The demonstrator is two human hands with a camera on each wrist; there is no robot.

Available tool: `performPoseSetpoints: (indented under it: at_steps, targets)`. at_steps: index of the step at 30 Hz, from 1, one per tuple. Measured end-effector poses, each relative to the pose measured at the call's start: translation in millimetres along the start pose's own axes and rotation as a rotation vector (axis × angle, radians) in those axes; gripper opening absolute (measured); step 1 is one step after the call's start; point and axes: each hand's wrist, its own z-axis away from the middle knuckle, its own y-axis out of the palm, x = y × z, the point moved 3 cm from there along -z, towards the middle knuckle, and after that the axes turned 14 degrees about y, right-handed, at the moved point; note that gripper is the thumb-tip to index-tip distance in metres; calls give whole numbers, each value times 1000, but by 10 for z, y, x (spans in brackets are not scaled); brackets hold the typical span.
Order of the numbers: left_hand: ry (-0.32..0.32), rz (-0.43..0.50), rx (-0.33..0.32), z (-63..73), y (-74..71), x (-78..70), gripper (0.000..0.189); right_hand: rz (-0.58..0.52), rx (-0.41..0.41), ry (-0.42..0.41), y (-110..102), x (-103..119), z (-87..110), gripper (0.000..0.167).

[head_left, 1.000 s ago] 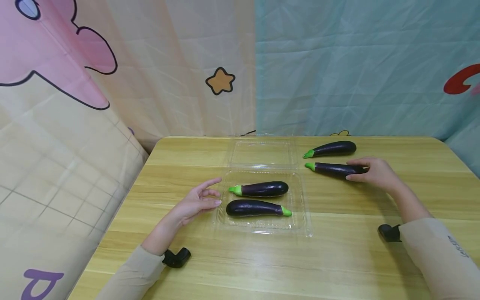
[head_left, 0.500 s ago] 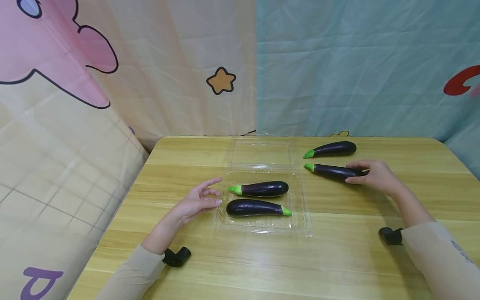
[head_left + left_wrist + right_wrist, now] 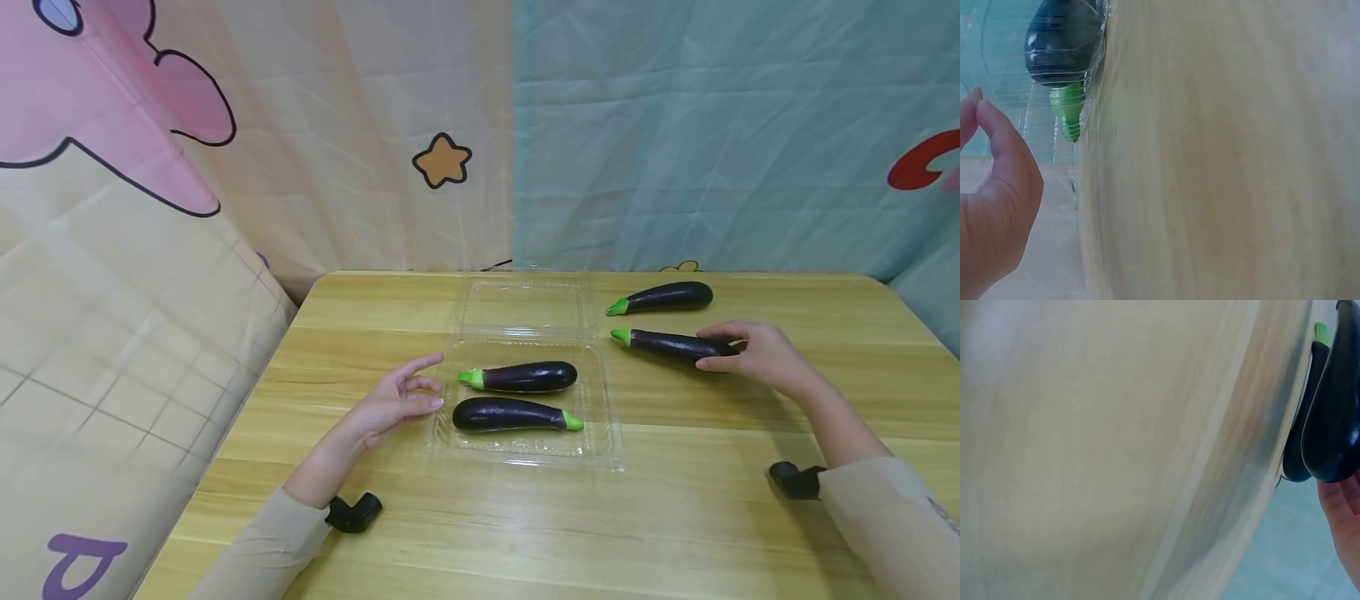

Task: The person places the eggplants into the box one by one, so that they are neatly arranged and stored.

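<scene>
My right hand (image 3: 761, 357) grips the thick end of an eggplant (image 3: 660, 343) at the right of the table in the head view; its green stem points left. The same eggplant (image 3: 1334, 425) fills the right edge of the right wrist view. Just behind it lies another eggplant (image 3: 670, 297). A clear plastic clamshell container (image 3: 600, 454) stands open at centre, its lid (image 3: 525, 305) folded back. Two eggplants lie in its base, a rear eggplant (image 3: 528, 377) and a front eggplant (image 3: 506, 414), stems opposite ways. My left hand (image 3: 390, 407) pinches the container's left rim.
The wooden table (image 3: 525, 533) ends at a patterned curtain (image 3: 637, 150) along the back. A second curtain (image 3: 97, 333) hangs along the left side. Black wrist mounts (image 3: 354, 513) stick out from both sleeves, low over the table.
My right hand and forearm have shifted slightly right and toward me, and the gripped eggplant has moved slightly with them. My left hand, the container and the other eggplants stay put.
</scene>
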Motion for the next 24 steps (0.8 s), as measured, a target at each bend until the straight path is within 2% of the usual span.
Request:
performPoseSetpoints:
  at_steps: [17, 24]
  targets:
    - [2, -10, -4, 5, -3, 7, 71, -25, -76, -45, -52, 140, 179, 51]
    - [6, -6, -5, 0, -6, 16, 71, -38, -79, -78, -60, 212, 240, 50]
